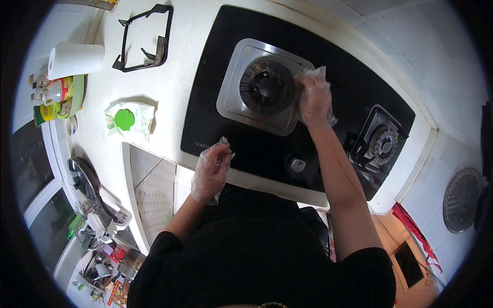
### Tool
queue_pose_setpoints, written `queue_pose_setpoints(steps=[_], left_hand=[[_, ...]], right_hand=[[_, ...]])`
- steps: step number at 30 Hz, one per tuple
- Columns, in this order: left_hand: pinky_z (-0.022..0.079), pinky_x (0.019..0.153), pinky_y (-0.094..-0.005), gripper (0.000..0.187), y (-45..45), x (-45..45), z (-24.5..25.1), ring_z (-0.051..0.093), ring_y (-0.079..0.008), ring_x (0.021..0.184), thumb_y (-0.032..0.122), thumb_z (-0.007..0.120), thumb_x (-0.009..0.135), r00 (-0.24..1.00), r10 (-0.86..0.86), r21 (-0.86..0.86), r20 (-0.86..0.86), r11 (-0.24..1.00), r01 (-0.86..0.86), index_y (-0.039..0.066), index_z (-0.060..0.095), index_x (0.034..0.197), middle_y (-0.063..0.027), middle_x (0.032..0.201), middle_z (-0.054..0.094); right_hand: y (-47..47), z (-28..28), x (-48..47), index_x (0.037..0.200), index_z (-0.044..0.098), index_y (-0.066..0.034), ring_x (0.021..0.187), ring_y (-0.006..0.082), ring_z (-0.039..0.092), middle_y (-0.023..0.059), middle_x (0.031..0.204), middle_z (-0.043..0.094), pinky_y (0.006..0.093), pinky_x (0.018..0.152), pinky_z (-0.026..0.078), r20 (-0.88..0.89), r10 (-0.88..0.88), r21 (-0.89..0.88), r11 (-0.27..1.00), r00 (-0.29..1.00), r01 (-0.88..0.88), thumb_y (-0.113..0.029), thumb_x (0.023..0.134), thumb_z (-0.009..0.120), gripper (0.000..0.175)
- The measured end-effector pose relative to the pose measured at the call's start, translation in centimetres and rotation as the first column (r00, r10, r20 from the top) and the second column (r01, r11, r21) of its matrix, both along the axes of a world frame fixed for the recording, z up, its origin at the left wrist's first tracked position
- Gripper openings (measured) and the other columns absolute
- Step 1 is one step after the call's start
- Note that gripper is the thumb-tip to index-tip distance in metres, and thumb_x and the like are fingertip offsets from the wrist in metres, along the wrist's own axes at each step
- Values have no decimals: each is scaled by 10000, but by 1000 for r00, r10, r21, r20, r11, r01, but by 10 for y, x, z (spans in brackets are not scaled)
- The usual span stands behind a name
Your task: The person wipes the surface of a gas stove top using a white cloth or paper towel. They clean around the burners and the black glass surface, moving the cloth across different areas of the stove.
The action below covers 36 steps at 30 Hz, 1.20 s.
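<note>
Both my hands wear thin clear plastic gloves. My right hand (pixel 316 101) is at the right edge of the square stainless-steel drip tray (pixel 235 69), its fingers bent against the rim. Whether a cloth lies under those fingers cannot be made out. Within the tray sits a dark round gas burner (pixel 267 87) with its pan support off. My left hand (pixel 212 167) hovers over the front left edge of the black glass gas hob (pixel 210 92), fingers curled in, nothing visible in them.
A black pan support (pixel 168 38) lies on the white countertop (pixel 161 100), behind a packet of wipes (pixel 144 119) with a green lid. A paper towel roll (pixel 79 59) is farther left. A control knob (pixel 297 164) and a second burner (pixel 385 145) are to the right. A glass pot lid (pixel 81 179) leans at the left.
</note>
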<state>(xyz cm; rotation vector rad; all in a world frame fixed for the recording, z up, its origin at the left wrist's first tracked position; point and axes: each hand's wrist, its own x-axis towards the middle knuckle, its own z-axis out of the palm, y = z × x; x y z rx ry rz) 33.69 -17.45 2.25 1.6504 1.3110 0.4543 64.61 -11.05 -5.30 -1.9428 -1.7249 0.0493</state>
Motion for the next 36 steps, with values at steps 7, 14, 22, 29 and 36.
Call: queue_pose_setpoints(steps=[7, 14, 22, 29, 36], left_hand=[[519, 827, -300, 280, 1, -4, 4, 640, -189, 932, -38, 640, 889, 999, 35, 17, -5, 999, -35, 29, 569, 1152, -100, 1038, 619], [517, 827, -296, 270, -2, -7, 9, 644, -186, 929, -24, 636, 898, 998, 63, -11, 17, 998, -63, 27, 577, 1156, -98, 1040, 624], [527, 826, -313, 282, -3, -8, 9, 648, -214, 930, -18, 630, 899, 998, 54, -9, 15, 999, -54, 36, 572, 1170, -110, 1059, 624], [528, 817, -316, 261, -7, -7, 7, 649, -210, 926, -16, 629, 898, 998, 63, -67, 11, 996, -62, 35, 579, 1149, -101, 1019, 642], [524, 801, -342, 260, -8, -6, -1, 643, -246, 916, -17, 643, 884, 999, 51, -54, 15, 997, -50, 44, 588, 1131, -102, 1015, 651]], right_hand=[[-1, 4, 2, 946, 691, -78, 988, 344, 599, 143, 1003, 652, 429, 865, 482, -48, -61, -122, 991, 997, 54, 23, 778, 591, 220], [-6, -4, 8, 953, 698, -70, 985, 338, 616, 134, 999, 672, 427, 858, 493, -2, 35, -54, 998, 999, -35, 20, 783, 581, 226], [37, 10, 27, 967, 712, -99, 1024, 315, 636, 151, 1045, 680, 419, 886, 517, -140, -64, -194, 980, 988, 36, -21, 845, 573, 201], [62, 5, 56, 914, 740, -105, 910, 318, 649, 147, 952, 672, 423, 826, 520, -100, 197, -268, 939, 975, -217, -68, 827, 596, 173], [65, 19, 58, 861, 701, -73, 890, 310, 641, 143, 899, 649, 410, 799, 520, -49, 302, -302, 904, 952, -302, -77, 828, 576, 129]])
